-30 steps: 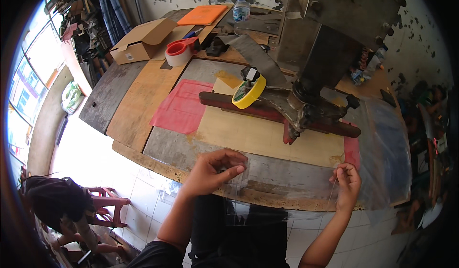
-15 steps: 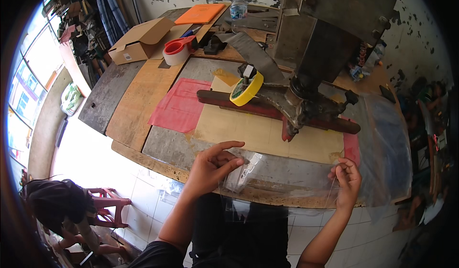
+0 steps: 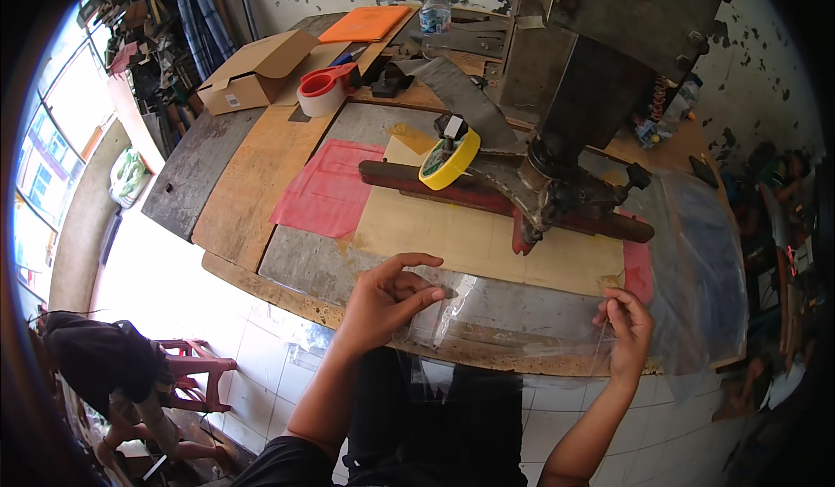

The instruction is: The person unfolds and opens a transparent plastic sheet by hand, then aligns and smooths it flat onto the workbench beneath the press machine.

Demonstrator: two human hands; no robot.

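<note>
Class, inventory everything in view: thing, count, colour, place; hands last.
Plastic sheet: 1, clear, between hands
Press: 1, dark, right
Tape roll: 1, yellow, on press
Rectangular sheet: 1, cream, under press
Sheet patches: 2, red, flanking cream
Tape dispenser: 1, red, back left
Cardboard box: 1, brown, back left
Folder: 1, orange, back
Bottle: 1, clear, back
Worktable: 1, grey-brown, centre
Stool: 1, red, floor left
Coworker: 1, dark shirt, lower left
Clutter: uncountable, mixed, upper left
Left hand: 1, bare, front centre
Right hand: 1, bare, front right

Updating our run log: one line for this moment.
Left hand: index raised, at clear plastic sheet; right hand: pinching plastic's right side; beyond: cream rectangular sheet
</note>
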